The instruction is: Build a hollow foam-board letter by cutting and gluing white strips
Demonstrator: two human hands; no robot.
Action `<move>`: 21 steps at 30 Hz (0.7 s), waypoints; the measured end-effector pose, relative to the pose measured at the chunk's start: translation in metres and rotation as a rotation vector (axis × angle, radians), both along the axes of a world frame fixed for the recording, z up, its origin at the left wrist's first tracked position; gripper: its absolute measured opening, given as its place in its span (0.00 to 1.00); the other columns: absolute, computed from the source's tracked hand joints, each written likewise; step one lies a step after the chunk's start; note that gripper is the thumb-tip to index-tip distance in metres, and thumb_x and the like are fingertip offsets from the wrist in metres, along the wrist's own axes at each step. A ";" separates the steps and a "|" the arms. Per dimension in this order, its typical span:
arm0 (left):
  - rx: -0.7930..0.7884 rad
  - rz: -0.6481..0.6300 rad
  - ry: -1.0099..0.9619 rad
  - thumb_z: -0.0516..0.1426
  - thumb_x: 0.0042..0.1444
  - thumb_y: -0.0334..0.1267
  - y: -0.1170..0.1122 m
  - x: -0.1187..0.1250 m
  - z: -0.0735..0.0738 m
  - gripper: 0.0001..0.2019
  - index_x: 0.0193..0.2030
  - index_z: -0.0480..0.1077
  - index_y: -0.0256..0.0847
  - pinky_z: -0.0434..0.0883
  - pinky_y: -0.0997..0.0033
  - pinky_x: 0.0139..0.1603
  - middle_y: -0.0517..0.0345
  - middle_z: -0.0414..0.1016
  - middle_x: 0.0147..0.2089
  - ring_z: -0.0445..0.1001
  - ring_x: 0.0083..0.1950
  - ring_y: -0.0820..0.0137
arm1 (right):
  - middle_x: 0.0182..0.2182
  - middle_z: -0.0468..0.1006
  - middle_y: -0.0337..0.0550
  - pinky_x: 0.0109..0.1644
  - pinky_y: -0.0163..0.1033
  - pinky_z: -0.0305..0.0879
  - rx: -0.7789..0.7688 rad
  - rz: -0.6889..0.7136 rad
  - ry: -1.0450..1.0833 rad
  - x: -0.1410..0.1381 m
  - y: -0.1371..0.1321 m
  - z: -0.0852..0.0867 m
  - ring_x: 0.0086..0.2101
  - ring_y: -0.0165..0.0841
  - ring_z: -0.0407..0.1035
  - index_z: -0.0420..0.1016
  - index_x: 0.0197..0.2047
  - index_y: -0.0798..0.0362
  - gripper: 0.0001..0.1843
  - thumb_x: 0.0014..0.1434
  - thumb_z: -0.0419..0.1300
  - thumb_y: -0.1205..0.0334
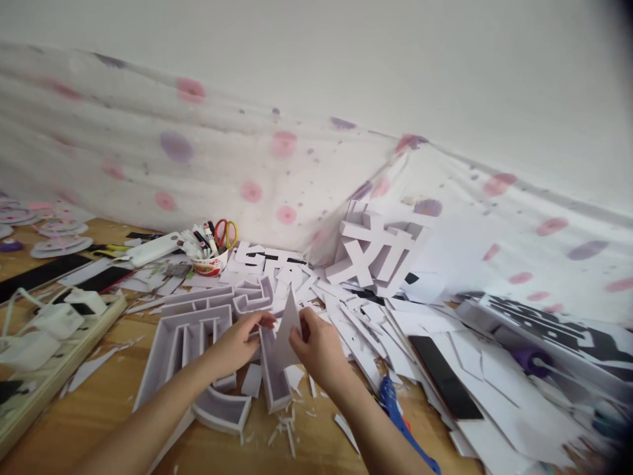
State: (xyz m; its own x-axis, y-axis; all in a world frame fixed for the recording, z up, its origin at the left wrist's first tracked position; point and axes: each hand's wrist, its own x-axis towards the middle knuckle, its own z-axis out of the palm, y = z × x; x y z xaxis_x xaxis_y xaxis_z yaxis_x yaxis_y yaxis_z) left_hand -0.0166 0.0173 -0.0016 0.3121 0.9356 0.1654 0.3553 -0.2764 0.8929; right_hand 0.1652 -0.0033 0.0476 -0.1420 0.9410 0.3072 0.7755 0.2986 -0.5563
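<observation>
My right hand (319, 346) pinches a pointed white piece of foam board (285, 333) that stands upright between my hands. Just left of it, my left hand (240, 343) has its fingers bent but apart, close to a narrow open-topped foam board box (273, 382). The pointed piece partly covers that box. Under and beyond my left forearm lies a large hollow foam board character (163, 346), made of thin walls on a flat base. My forearm hides part of it.
A power strip (64, 369) with chargers lies left. Behind are a pen bowl (210, 264) with scissors and a standing white character (373, 251). To the right are foam scraps (361, 330), a blue glue gun (395, 409) and a black phone (445, 379).
</observation>
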 end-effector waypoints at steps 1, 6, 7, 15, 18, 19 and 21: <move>0.071 -0.047 0.108 0.50 0.42 0.23 -0.001 -0.004 -0.001 0.23 0.47 0.66 0.42 0.61 0.59 0.59 0.54 0.72 0.49 0.68 0.53 0.66 | 0.18 0.60 0.31 0.25 0.32 0.48 -0.006 0.014 -0.010 -0.003 0.000 -0.004 0.20 0.27 0.55 0.59 0.26 0.50 0.03 0.49 0.52 0.65; 0.208 -0.147 0.525 0.55 0.38 0.25 -0.002 -0.012 0.002 0.22 0.44 0.66 0.42 0.62 0.59 0.55 0.53 0.70 0.47 0.66 0.53 0.61 | 0.18 0.62 0.32 0.26 0.31 0.49 -0.041 0.101 0.067 -0.016 -0.002 -0.019 0.20 0.27 0.57 0.60 0.27 0.50 0.03 0.51 0.52 0.64; 0.220 -0.145 0.585 0.55 0.39 0.26 -0.001 -0.010 0.004 0.19 0.42 0.66 0.42 0.63 0.60 0.53 0.53 0.70 0.46 0.66 0.51 0.61 | 0.19 0.63 0.32 0.25 0.31 0.49 -0.049 0.116 0.085 -0.017 -0.003 -0.020 0.20 0.27 0.58 0.60 0.27 0.50 0.03 0.52 0.52 0.63; 0.285 -0.144 0.739 0.55 0.37 0.26 0.017 0.001 0.015 0.13 0.32 0.67 0.43 0.63 0.64 0.45 0.56 0.71 0.35 0.69 0.42 0.61 | 0.21 0.68 0.33 0.26 0.30 0.50 -0.111 0.131 0.052 -0.014 -0.007 -0.022 0.21 0.27 0.61 0.63 0.28 0.50 0.03 0.53 0.54 0.63; 0.292 -0.117 0.757 0.54 0.36 0.24 0.017 0.002 0.021 0.18 0.37 0.68 0.43 0.63 0.63 0.45 0.57 0.72 0.33 0.69 0.42 0.60 | 0.21 0.68 0.35 0.26 0.31 0.48 -0.121 0.106 -0.027 -0.008 -0.005 -0.020 0.22 0.27 0.61 0.61 0.27 0.51 0.05 0.55 0.53 0.63; 0.296 -0.097 0.762 0.53 0.37 0.23 0.016 0.003 0.023 0.21 0.40 0.68 0.42 0.63 0.63 0.45 0.56 0.73 0.34 0.69 0.43 0.59 | 0.20 0.68 0.35 0.26 0.31 0.48 -0.117 0.093 -0.057 -0.006 -0.004 -0.019 0.22 0.28 0.60 0.61 0.26 0.51 0.07 0.55 0.53 0.63; 0.301 -0.043 0.778 0.52 0.37 0.22 0.013 0.004 0.028 0.25 0.46 0.67 0.42 0.62 0.62 0.46 0.55 0.74 0.36 0.70 0.44 0.59 | 0.20 0.67 0.36 0.26 0.31 0.46 -0.098 0.072 -0.105 -0.002 -0.001 -0.014 0.21 0.28 0.59 0.60 0.25 0.51 0.09 0.56 0.53 0.62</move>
